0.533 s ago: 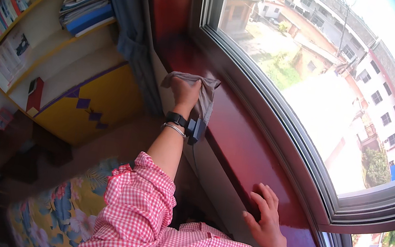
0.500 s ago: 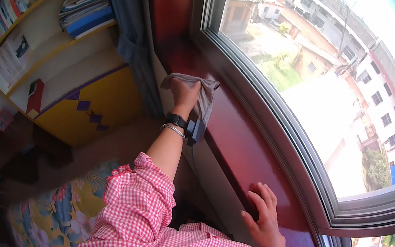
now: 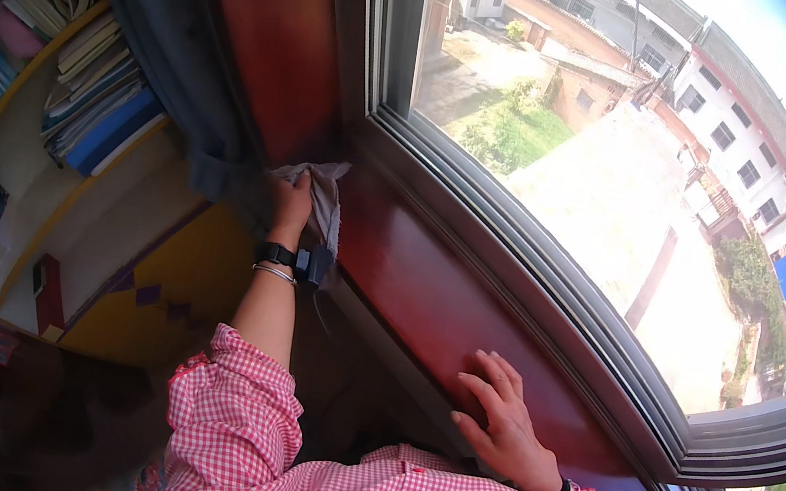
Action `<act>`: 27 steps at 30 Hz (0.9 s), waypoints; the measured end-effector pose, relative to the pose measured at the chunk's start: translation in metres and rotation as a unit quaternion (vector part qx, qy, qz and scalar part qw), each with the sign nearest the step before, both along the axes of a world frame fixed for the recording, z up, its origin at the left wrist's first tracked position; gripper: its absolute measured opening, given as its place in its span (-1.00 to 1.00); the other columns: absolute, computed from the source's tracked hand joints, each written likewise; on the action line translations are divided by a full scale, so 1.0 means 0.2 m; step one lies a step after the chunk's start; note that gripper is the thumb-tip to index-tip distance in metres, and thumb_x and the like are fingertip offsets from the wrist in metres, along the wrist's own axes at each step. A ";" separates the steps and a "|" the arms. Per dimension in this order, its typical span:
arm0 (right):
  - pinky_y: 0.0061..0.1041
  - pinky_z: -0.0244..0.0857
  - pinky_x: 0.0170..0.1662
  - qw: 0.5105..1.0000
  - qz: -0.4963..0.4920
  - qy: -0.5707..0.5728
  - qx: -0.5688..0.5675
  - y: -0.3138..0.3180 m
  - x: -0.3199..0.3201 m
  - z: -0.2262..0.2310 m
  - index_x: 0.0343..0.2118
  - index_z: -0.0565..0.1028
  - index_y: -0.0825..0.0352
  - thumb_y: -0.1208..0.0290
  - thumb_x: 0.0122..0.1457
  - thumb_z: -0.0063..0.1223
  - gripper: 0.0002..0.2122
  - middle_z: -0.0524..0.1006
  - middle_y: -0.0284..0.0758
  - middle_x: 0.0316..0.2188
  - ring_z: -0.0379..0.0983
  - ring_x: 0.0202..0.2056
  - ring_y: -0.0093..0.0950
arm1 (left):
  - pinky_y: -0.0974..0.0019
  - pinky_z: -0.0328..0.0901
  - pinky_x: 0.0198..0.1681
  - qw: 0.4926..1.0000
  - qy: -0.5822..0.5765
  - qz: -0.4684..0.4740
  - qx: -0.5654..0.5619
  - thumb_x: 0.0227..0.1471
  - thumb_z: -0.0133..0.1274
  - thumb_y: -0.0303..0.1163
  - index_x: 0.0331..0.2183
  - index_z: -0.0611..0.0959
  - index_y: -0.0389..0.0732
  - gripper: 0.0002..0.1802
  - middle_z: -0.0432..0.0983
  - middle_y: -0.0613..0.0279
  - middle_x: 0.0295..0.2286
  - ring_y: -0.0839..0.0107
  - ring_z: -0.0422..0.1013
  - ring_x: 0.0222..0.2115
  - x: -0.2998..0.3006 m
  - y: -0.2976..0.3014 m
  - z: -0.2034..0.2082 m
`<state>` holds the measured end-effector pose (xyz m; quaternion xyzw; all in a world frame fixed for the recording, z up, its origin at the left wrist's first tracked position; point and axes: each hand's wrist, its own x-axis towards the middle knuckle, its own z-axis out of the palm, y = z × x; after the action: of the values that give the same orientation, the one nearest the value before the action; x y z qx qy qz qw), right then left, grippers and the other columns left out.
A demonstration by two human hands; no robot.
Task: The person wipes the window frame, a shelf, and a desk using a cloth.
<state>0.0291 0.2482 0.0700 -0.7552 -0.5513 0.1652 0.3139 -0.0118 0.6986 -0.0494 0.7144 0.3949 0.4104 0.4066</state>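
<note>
My left hand (image 3: 292, 201) is closed on a thin greyish cloth (image 3: 322, 197) at the far left end of the dark red window sill (image 3: 410, 266). Part of the cloth hangs over the sill's inner edge, beside the wrist. A watch-like black band (image 3: 277, 254) with a small dark box and a silver bangle circle that wrist. My right hand (image 3: 510, 428) rests near the sill's inner edge, its fingers spread and nothing in it. Whether its fingertips press on the surface I cannot tell.
A sliding window frame (image 3: 517, 223) runs along the sill's outer side. Left of the sill hangs a blue-grey curtain (image 3: 175, 44), next to a red upright panel (image 3: 267, 37). A shelf (image 3: 107, 205) with books and papers stands further left.
My left hand has moved the cloth further toward the sill's far left corner, by the curtain. The view has turned. My right hand keeps its spread pose at the sill.
</note>
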 end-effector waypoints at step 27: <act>-0.13 -0.01 0.16 0.999 -0.036 -0.023 0.007 0.40 -0.19 0.06 -0.06 0.35 0.35 0.47 -0.04 0.12 -0.58 0.12 -0.04 0.14 -0.05 0.18 -0.02 | 0.15 0.11 0.04 0.995 -0.063 0.063 0.033 0.08 -0.10 -0.41 -0.05 0.26 -0.53 -0.53 0.29 -0.38 -0.12 -0.12 0.25 -0.05 -0.02 -0.17 -0.02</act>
<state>-0.0091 0.3290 0.0819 -0.7756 -0.5322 0.1330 0.3123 -0.0150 0.6648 -0.0529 0.6738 0.3990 0.4924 0.3800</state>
